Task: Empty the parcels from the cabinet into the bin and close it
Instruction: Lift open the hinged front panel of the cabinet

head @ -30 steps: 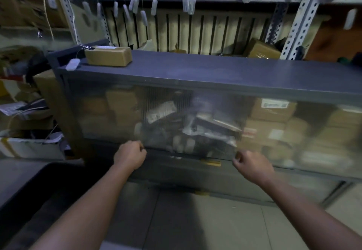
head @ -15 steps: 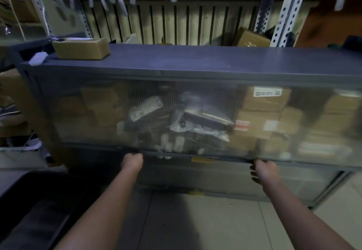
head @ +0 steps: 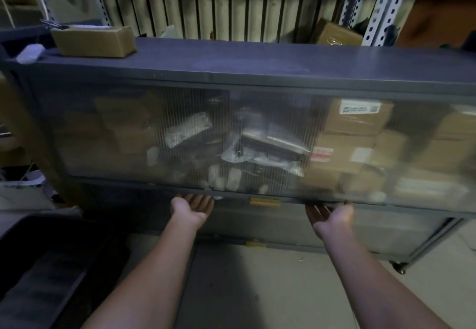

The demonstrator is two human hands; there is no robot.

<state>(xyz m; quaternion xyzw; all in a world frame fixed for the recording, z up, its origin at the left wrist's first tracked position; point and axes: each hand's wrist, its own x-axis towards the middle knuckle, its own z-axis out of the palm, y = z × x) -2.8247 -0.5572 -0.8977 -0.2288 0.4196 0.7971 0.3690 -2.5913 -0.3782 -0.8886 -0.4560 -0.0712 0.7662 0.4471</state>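
**Palms up under the door (head: 103, 135) of the cabinet (head: 257, 65)**

The left hand (head: 192, 206) and right hand (head: 332, 214) lie palm up, well apart. Their fingers are stretched flat beneath the bottom edge of the ribbed, translucent door, with the tips hidden behind it. The parcels (head: 345, 153) are stacked inside, blurred behind the door. The dark bin (head: 38, 264) sits on the floor by the cabinet's left end. A cardboard box (head: 92, 41) rests on the cabinet top's left corner.
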